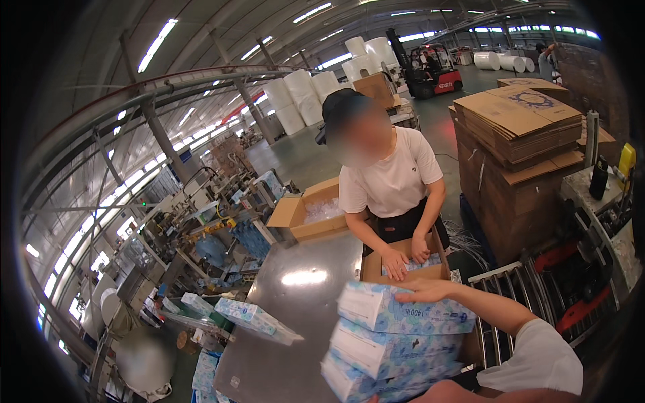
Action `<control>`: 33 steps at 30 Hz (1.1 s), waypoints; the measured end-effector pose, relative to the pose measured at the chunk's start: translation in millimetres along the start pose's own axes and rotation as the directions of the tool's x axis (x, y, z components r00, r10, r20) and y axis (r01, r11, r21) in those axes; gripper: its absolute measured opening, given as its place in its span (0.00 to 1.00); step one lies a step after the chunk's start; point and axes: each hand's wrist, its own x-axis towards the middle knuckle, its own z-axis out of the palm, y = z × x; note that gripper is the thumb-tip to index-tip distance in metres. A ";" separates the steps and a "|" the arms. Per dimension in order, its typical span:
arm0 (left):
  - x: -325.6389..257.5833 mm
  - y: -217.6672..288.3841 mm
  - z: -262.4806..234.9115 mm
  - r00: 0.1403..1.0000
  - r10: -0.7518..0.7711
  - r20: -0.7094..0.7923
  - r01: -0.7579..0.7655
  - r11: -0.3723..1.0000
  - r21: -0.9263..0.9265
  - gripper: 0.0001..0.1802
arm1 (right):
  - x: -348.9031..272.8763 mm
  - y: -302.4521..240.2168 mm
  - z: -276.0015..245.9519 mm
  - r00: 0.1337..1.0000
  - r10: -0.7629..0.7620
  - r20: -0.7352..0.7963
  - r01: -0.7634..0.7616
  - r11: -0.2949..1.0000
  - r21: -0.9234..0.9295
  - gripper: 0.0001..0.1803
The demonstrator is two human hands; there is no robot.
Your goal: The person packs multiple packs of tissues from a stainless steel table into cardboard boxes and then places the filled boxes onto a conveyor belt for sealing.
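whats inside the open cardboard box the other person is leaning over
The open cardboard box holds blue-and-white tissue packs, pressed down by the other person's hands. Those hands and the box walls hide how many packs lie beneath.

Place: a factory packing hall.
Signs: paper rolls (304, 87), forklift (435, 69), flat cardboard stacks (517, 124), packing machines (201, 221).
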 end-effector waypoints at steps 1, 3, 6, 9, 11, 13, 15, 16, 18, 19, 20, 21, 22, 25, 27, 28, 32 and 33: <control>5.4 -8.5 19.0 0.998 -0.038 0.042 0.040 0.997 -0.062 0.40 | -1.9 24.2 15.2 0.968 0.224 0.116 -0.214 0.973 -0.087 0.47; 22.0 -14.6 44.3 0.983 -0.092 0.158 0.113 0.986 -0.126 0.41 | 4.9 87.0 45.0 0.872 0.435 0.224 -0.383 0.892 -0.240 0.46; 36.1 -21.4 64.9 0.953 -0.122 0.278 0.151 0.985 -0.084 0.41 | 14.5 106.4 65.7 0.900 0.435 0.018 -0.399 0.841 -0.366 0.43; 46.9 -1.3 45.8 0.945 -0.081 0.318 0.038 0.989 0.140 0.42 | 1.0 114.6 72.6 0.943 0.334 -0.019 -0.321 0.886 -0.335 0.43; 53.9 31.0 16.7 0.948 0.120 0.295 -0.243 0.870 0.428 0.42 | -18.1 111.2 75.9 0.976 0.218 -0.018 -0.195 0.830 -0.522 0.51; 75.2 58.6 -3.7 0.851 0.460 0.255 -0.456 0.404 0.793 0.43 | -51.7 88.7 76.1 0.961 0.274 0.030 -0.189 0.734 -0.653 0.58; 106.3 51.0 -6.1 0.807 0.547 0.223 -0.237 -0.046 0.970 0.45 | -80.0 73.9 75.5 0.909 0.379 0.174 -0.115 0.630 -0.768 0.67; 119.5 36.4 -8.2 0.817 0.528 0.233 -0.245 -0.049 0.968 0.45 | -86.7 67.0 81.8 0.905 0.388 0.174 -0.129 0.642 -0.756 0.67; 144.7 4.9 -7.7 0.853 0.451 0.264 -0.239 -0.111 0.965 0.51 | -87.2 61.8 89.8 0.850 0.477 0.222 -0.135 0.607 -0.783 0.75; 147.9 3.8 -1.3 0.861 0.429 0.274 -0.230 -0.153 0.961 0.51 | -88.3 62.3 93.9 0.837 0.503 0.215 -0.167 0.610 -0.775 0.76; 152.0 4.1 1.3 0.862 0.420 0.284 -0.241 -0.152 0.958 0.51 | -87.0 62.7 91.8 0.832 0.513 0.213 -0.179 0.612 -0.771 0.76; 156.0 4.8 3.0 0.860 0.404 0.311 -0.288 -0.117 0.950 0.51 | -83.9 63.6 86.5 0.839 0.505 0.205 -0.180 0.612 -0.770 0.76; 158.7 2.9 4.6 0.858 0.390 0.333 -0.330 -0.077 0.941 0.51 | -81.8 66.1 83.8 0.845 0.496 0.200 -0.176 0.611 -0.772 0.77; 157.3 -0.7 -4.8 0.836 0.345 0.428 -0.452 -0.012 0.892 0.51 | -73.6 75.0 82.1 0.828 0.519 0.212 -0.202 0.629 -0.751 0.78; 163.6 -2.9 -1.9 0.829 0.314 0.462 -0.480 -0.025 0.877 0.51 | -73.0 80.9 77.5 0.774 0.585 0.241 -0.276 0.655 -0.703 0.79; 165.6 -8.2 -2.6 0.836 0.280 0.472 -0.483 -0.032 0.875 0.51 | -74.2 87.4 78.2 0.749 0.606 0.268 -0.297 0.669 -0.681 0.80; 171.9 -28.9 -1.9 0.875 0.220 0.430 -0.420 -0.096 0.903 0.56 | -74.8 101.9 90.9 0.732 0.620 0.283 -0.319 0.679 -0.661 0.80; 169.9 -35.5 -1.1 0.876 0.223 0.427 -0.417 -0.095 0.904 0.56 | -76.4 103.8 96.2 0.718 0.632 0.291 -0.341 0.684 -0.645 0.80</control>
